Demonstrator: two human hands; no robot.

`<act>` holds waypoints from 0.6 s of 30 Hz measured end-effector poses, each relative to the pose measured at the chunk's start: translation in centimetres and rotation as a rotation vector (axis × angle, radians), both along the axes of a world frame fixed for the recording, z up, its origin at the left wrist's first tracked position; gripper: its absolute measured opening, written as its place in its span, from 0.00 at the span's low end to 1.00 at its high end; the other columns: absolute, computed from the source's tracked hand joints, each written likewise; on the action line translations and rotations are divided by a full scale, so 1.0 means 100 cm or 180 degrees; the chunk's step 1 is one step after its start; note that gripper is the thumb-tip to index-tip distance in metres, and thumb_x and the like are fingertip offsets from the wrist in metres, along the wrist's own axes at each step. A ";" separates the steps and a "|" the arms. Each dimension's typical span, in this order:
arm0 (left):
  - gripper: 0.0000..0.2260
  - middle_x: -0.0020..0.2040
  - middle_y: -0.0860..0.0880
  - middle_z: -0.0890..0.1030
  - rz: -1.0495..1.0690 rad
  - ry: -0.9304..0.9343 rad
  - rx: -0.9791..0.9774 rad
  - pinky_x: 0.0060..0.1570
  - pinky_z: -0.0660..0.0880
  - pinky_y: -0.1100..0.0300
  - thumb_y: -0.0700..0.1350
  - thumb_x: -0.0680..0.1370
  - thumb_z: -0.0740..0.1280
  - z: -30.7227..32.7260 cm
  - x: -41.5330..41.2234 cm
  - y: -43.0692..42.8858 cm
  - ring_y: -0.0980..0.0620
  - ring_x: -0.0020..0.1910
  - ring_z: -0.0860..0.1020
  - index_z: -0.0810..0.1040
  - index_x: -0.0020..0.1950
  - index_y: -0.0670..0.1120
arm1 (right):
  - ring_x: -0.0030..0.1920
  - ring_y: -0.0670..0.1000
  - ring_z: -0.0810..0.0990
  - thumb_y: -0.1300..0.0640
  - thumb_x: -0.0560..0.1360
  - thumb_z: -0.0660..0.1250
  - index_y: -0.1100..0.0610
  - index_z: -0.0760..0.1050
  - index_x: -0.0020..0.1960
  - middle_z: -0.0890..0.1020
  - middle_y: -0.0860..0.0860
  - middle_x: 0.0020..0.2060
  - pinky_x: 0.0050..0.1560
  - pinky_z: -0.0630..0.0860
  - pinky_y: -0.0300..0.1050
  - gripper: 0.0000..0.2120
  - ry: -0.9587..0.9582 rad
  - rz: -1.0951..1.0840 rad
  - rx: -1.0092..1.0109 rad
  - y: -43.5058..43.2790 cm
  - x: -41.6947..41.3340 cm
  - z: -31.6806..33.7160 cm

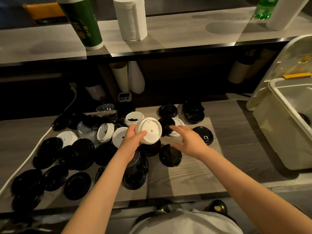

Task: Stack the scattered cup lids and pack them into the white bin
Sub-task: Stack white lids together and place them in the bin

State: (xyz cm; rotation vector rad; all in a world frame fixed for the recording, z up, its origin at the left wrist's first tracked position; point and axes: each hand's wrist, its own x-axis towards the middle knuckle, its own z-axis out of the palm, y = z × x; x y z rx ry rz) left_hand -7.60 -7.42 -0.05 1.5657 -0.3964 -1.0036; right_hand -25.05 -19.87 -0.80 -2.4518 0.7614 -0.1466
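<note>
Gripping a white cup lid [149, 130] above the lid pile, left hand [133, 135] is pinching its rim; right hand [187, 139] is reaching w/ fingers spread, empty. White bin [276, 129] far right. Risk: thin pinch slipping, lid dropping.

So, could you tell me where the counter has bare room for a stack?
Bare counter lies between the labelled black lid and the white bin, running to the near edge. Left of centre, scattered lids crowd it.
</note>
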 end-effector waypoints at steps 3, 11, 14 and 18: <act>0.09 0.52 0.45 0.74 0.0509 -0.0213 0.0179 0.40 0.72 0.61 0.37 0.77 0.63 -0.005 0.010 0.004 0.47 0.54 0.74 0.69 0.56 0.44 | 0.66 0.53 0.70 0.48 0.75 0.67 0.53 0.64 0.72 0.70 0.51 0.68 0.63 0.70 0.46 0.28 0.0619 -0.0007 0.0093 0.008 -0.008 -0.028; 0.11 0.57 0.42 0.74 0.0616 -0.0183 0.0189 0.50 0.75 0.54 0.37 0.77 0.64 -0.010 0.009 0.009 0.46 0.56 0.75 0.70 0.58 0.43 | 0.75 0.54 0.55 0.36 0.69 0.68 0.55 0.48 0.77 0.58 0.51 0.75 0.74 0.56 0.51 0.48 0.1014 0.0071 -0.0181 0.027 -0.004 -0.068; 0.10 0.55 0.43 0.75 0.0609 -0.0199 0.0152 0.49 0.75 0.54 0.38 0.77 0.65 -0.009 0.007 0.008 0.46 0.55 0.75 0.70 0.57 0.43 | 0.70 0.54 0.64 0.42 0.65 0.74 0.55 0.55 0.75 0.66 0.51 0.71 0.69 0.66 0.49 0.47 0.0823 -0.0028 0.0118 0.022 -0.001 -0.066; 0.10 0.55 0.45 0.76 0.0562 -0.0152 0.0044 0.48 0.75 0.57 0.38 0.77 0.64 -0.003 0.003 -0.001 0.48 0.55 0.76 0.71 0.58 0.45 | 0.67 0.54 0.67 0.47 0.61 0.78 0.56 0.60 0.73 0.69 0.51 0.66 0.65 0.69 0.47 0.46 0.0487 -0.0274 0.0478 0.008 -0.012 -0.048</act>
